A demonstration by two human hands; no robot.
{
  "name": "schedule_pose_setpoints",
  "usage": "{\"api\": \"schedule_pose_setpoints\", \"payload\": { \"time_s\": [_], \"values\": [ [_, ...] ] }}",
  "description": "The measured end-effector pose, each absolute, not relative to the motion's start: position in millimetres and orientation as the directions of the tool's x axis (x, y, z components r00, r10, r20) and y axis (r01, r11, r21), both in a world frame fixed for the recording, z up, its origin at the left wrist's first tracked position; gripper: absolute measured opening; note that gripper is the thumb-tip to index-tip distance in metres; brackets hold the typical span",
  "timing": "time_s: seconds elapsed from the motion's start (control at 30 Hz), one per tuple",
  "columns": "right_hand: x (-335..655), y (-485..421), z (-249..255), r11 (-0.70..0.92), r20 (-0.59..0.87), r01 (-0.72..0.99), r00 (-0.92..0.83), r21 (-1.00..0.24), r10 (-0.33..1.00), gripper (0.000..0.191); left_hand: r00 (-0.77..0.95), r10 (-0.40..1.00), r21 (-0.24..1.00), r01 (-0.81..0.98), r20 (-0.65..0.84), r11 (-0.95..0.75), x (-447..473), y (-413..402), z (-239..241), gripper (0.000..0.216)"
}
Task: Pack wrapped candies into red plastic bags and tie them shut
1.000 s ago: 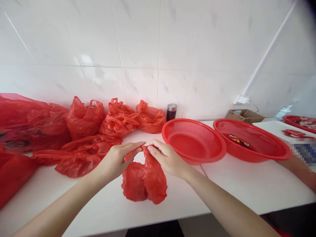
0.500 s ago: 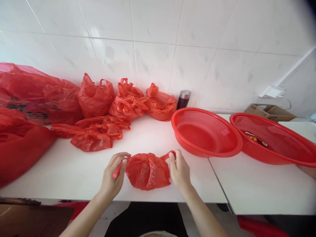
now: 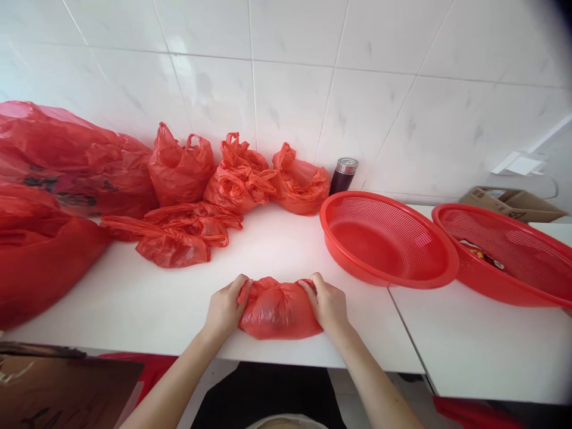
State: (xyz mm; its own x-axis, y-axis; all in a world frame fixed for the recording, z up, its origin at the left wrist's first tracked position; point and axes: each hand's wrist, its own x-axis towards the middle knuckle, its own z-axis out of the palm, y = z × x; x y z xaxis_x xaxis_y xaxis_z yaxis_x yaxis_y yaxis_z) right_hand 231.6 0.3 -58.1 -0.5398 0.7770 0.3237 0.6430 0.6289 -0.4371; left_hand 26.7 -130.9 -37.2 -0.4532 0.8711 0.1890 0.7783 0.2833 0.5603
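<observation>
A small filled red plastic bag [image 3: 280, 313] lies on the white table near its front edge. My left hand [image 3: 226, 307] grips the bag at its left side, fingers curled over the plastic. On the opposite side my right hand [image 3: 327, 302] is closed on the bag's right upper end. Plastic is gathered in the middle of its top. Its contents are hidden, though dark shapes show faintly through. Farther back to the left, several flat red plastic bags [image 3: 174, 247] lie crumpled on the table.
Along the tiled wall stand several full red bags [image 3: 181, 173] and a dark thermos [image 3: 343, 176]. A red plastic basket [image 3: 330, 238] is at right, beside a second basket [image 3: 500, 292] holding a small colourful item. Behind sits a cardboard box [image 3: 527, 205]. Large red bags [image 3: 49, 268] fill the left.
My hands have moved from the bag's two stretched-out handles to its sides. The handles no longer stick out, and the bag looks smoother and tighter. The view has shifted slightly.
</observation>
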Motion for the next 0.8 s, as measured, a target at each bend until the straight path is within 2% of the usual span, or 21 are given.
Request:
{"api": "schedule_pose_setpoints", "payload": {
  "time_s": [0.17, 0.3, 0.5, 0.63, 0.8],
  "values": [
    [229.1, -1.4, -66.8, 0.638, 0.289, 0.743, -0.577, -0.202, 0.764, 0.041, -0.428, 0.897, 0.422, 0.837, 0.109, 0.348, 25.0, -128.3, -44.7, 0.014],
    [225.8, -2.4, -68.0, 0.631, 0.274, 0.764, -0.583, -0.137, 0.765, 0.037, -0.442, 0.892, 0.335, 0.857, 0.089, 0.392, 25.9, -126.5, -44.8, 0.013],
    [229.6, -0.4, -69.8, 0.651, 0.315, 0.73, -0.58, -0.208, 0.751, 0.035, -0.451, 0.88, 0.287, 0.871, 0.145, 0.399, 18.5, -129.1, -45.3, 0.027],
    [234.1, 2.1, -75.4, 0.627, 0.379, 0.728, -0.516, -0.279, 0.768, 0.034, -0.525, 0.834, 0.317, 0.83, 0.168, 0.459, 2.2, -149.2, -49.2, 0.031],
    [233.9, 5.1, -76.3, 0.604, 0.368, 0.728, -0.49, -0.326, 0.79, 0.031, -0.598, 0.785, 0.387, 0.77, 0.162, 0.507, -14.5, -176.0, -53.5, 0.036]
  ]
}}
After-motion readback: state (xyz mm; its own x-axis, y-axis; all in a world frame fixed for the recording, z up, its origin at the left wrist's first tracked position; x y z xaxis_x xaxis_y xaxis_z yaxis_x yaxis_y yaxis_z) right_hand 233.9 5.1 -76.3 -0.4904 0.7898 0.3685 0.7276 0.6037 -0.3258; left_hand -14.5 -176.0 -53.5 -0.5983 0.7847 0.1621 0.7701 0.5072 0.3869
